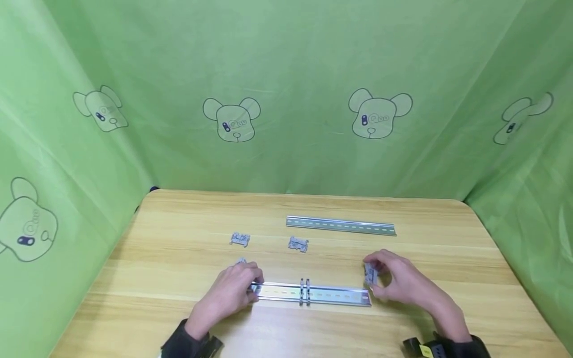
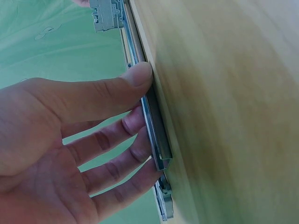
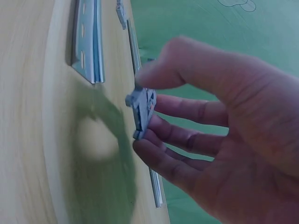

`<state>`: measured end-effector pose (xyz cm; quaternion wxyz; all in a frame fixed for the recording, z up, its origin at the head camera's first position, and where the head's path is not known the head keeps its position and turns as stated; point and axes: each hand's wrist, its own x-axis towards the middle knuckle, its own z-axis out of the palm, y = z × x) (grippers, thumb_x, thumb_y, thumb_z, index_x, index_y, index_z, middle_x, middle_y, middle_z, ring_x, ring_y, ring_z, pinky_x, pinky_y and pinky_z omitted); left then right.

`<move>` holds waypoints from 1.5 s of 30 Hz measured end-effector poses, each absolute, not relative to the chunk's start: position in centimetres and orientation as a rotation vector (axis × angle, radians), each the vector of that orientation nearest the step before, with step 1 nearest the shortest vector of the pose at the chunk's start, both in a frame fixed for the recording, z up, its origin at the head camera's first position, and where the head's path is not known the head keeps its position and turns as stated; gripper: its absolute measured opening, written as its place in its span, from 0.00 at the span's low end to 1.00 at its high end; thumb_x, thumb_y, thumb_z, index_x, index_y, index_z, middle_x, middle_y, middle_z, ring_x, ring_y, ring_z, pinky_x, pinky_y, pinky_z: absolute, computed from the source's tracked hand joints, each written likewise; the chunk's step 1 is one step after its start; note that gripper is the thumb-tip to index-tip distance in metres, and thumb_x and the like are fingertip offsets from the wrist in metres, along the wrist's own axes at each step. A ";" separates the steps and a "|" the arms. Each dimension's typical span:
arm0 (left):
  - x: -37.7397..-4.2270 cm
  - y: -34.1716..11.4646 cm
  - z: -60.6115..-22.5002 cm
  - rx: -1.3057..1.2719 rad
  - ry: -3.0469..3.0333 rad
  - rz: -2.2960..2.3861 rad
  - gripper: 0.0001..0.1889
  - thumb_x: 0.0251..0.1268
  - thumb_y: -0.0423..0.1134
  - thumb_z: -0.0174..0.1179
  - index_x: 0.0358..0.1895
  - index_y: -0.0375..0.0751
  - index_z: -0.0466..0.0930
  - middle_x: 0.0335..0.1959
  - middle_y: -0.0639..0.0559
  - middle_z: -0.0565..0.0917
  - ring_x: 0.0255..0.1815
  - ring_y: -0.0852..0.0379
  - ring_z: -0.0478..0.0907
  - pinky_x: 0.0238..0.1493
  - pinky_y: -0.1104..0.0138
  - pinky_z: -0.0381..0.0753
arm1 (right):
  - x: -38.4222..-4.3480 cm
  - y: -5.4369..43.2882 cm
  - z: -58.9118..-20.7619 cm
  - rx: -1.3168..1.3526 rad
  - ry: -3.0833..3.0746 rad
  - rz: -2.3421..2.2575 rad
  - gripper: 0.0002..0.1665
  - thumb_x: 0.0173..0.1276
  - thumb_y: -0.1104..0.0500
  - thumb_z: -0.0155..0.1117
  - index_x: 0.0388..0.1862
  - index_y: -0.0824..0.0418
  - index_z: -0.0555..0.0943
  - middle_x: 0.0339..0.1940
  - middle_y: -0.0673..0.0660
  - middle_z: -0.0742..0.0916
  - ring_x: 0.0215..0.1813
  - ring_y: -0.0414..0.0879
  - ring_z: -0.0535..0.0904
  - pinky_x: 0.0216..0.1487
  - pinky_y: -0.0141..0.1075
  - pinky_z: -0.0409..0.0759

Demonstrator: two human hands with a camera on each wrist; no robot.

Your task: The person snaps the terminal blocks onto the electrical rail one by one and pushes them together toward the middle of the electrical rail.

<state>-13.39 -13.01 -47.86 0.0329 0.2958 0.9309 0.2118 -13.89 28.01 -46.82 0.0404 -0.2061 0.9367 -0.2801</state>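
My left hand (image 1: 233, 288) grips the left end of a slotted metal DIN rail (image 1: 335, 296). In the left wrist view the thumb lies along one edge of the rail (image 2: 156, 126) and the fingers against the other. Two thin terminal blocks (image 1: 305, 292) stand side by side across the rail's middle. Just beyond the rail's right end, my right hand (image 1: 400, 281) pinches a grey terminal block (image 1: 370, 274) between thumb and fingers. The right wrist view shows this held block (image 3: 142, 109) raised over the table, apart from the rail end (image 3: 88, 46).
A second DIN rail (image 1: 340, 225) lies farther back on the wooden table (image 1: 188, 214). Two loose terminal blocks lie left of centre, a left one (image 1: 240, 239) and a right one (image 1: 298, 244). Another block (image 1: 241, 260) is partly hidden behind my left hand. Green cloth (image 1: 291, 164) surrounds the table.
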 end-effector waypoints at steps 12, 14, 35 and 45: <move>-13.4 -13.0 -47.7 0.911 2.871 0.648 0.16 0.44 0.34 0.81 0.37 0.44 0.86 0.34 0.57 0.83 0.33 0.59 0.78 0.35 0.69 0.81 | -12.8 28.8 -47.2 -0.675 2.580 -1.127 0.33 0.42 0.70 0.79 0.50 0.63 0.77 0.45 0.55 0.83 0.48 0.47 0.82 0.53 0.35 0.85; -13.4 -13.0 -47.7 0.909 2.872 0.646 0.16 0.44 0.34 0.81 0.37 0.44 0.86 0.34 0.57 0.83 0.33 0.59 0.78 0.35 0.69 0.81 | -12.6 28.8 -47.3 -0.673 2.536 -1.158 0.33 0.42 0.70 0.78 0.51 0.63 0.76 0.47 0.56 0.83 0.50 0.51 0.83 0.55 0.35 0.84; -13.6 -13.1 -48.0 0.906 2.866 0.637 0.15 0.44 0.34 0.81 0.36 0.46 0.85 0.33 0.59 0.82 0.33 0.61 0.76 0.34 0.69 0.79 | -12.2 28.6 -47.6 -0.772 2.322 -1.327 0.32 0.41 0.78 0.71 0.48 0.66 0.73 0.50 0.63 0.80 0.59 0.62 0.81 0.62 0.36 0.78; -13.5 -13.1 -48.0 0.911 2.856 0.656 0.15 0.44 0.34 0.81 0.36 0.45 0.85 0.33 0.57 0.83 0.33 0.60 0.76 0.35 0.69 0.80 | -12.0 28.3 -47.9 -0.762 2.320 -1.356 0.32 0.43 0.79 0.72 0.49 0.67 0.73 0.51 0.66 0.79 0.59 0.60 0.80 0.62 0.36 0.78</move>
